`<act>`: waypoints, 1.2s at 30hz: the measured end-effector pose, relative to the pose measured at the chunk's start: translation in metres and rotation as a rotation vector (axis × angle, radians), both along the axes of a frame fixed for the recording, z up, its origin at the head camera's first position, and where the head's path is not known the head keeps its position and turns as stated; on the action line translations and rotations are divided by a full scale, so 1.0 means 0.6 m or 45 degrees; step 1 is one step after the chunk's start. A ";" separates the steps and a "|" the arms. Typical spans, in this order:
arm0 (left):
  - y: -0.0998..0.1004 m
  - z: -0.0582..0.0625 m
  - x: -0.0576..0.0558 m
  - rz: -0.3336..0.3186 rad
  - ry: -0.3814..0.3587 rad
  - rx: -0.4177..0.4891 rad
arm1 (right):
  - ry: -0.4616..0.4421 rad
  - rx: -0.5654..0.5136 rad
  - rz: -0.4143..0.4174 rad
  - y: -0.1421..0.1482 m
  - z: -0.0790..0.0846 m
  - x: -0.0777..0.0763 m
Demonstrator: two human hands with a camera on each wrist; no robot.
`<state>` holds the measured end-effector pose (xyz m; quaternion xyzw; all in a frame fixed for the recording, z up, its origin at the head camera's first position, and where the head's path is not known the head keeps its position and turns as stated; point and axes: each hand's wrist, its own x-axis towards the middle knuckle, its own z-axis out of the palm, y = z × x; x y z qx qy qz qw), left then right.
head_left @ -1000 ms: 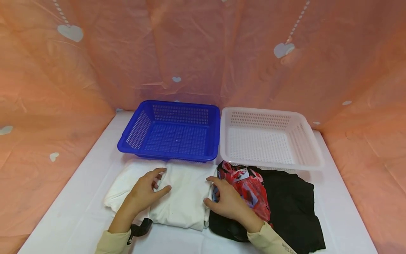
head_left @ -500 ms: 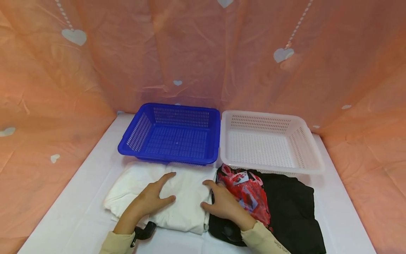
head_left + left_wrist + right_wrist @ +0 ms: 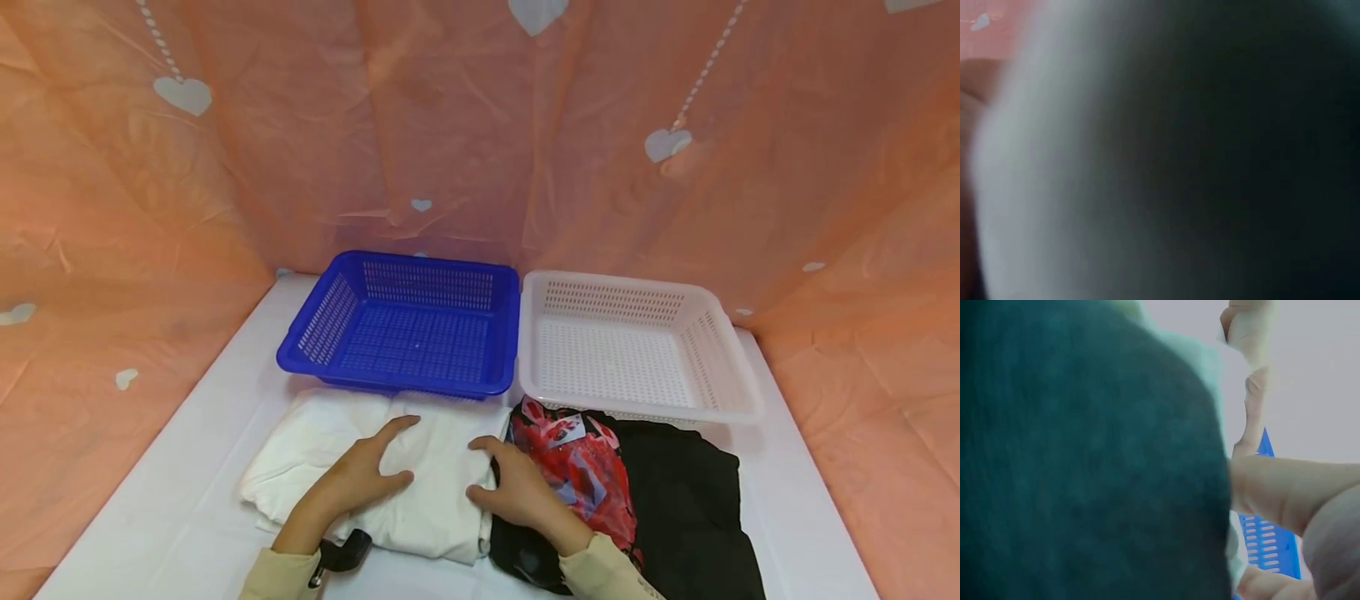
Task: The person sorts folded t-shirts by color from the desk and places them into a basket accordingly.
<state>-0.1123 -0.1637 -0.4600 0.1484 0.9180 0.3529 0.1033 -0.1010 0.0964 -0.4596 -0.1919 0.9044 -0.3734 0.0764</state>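
Observation:
Two folded white cloths lie side by side in the head view, a left one [image 3: 318, 429] and a right one [image 3: 442, 508]. My left hand [image 3: 356, 475] rests over the right cloth's left side, thumb and index finger spread wide. At that cloth's right edge is my right hand [image 3: 513, 487], its thumb and index finger also apart and touching the fabric. The other fingers of both hands are hidden. In the right wrist view a thumb [image 3: 1272, 487] reaches to the edge of a large blurred cloth-like surface [image 3: 1097, 462]. A blurred pale surface [image 3: 1116, 175] fills most of the left wrist view.
A blue plastic basket [image 3: 285, 354] and a white one [image 3: 738, 400] stand behind the cloths, both with nothing inside. To the right lie a red-patterned cloth [image 3: 592, 479] and a folded black cloth [image 3: 682, 508]. An orange curtain [image 3: 450, 125] surrounds the white-covered table [image 3: 180, 500].
My left hand has moved right, onto the right white cloth. My right hand has shifted slightly left along its edge, so the hands are closer together. The view has tilted up a little.

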 end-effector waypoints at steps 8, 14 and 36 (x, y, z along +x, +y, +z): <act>0.001 -0.005 0.001 -0.002 0.014 0.074 | -0.096 -0.053 0.011 -0.006 0.001 0.003; 0.005 0.000 0.001 0.018 -0.025 0.081 | -0.106 -0.019 0.031 -0.012 -0.005 0.006; 0.004 0.052 0.006 -0.040 -0.023 0.169 | -0.093 -0.259 0.061 0.006 0.030 0.011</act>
